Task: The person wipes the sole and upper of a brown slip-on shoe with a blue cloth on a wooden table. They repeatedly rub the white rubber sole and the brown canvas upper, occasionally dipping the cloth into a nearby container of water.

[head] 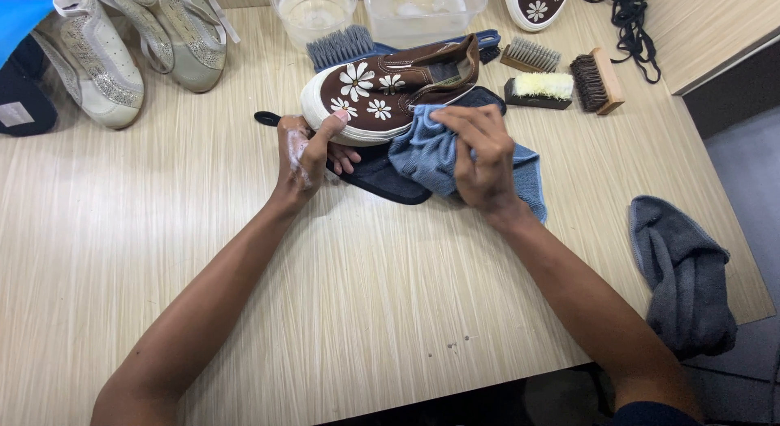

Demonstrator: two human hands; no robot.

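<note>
**Head view: a flowered shoe held and wiped with a cloth**

Head view, looking down on a pale wood-grain table (pixel 244 312). A brown slip-on shoe (pixel 390 89) with white daisy print and a white sole is seen tipped on its side near the far middle of the table, resting on a dark blue cloth (pixel 382 178). The toe end of the shoe is gripped by the left hand (pixel 305 154), thumb pressed on the white rim and fingers curled beneath; white foam is seen on the back of this hand. A light blue cloth (pixel 426 154) is bunched and grasped by the right hand (pixel 479 158), and is pressed against the side of the shoe just beside the sole.

Behind the shoe, a grey-bristled brush (pixel 340 45), two clear containers of water (pixel 313 7) and three smaller brushes (pixel 561 76) are laid out. A pair of pale, worn sneakers (pixel 134 40) is placed at the far left. The second flowered shoe (pixel 536 3) is partly shown at the top edge, with black laces (pixel 630 11) near it. A grey cloth (pixel 682 271) is draped over the right table edge, well apart from the hands.
</note>
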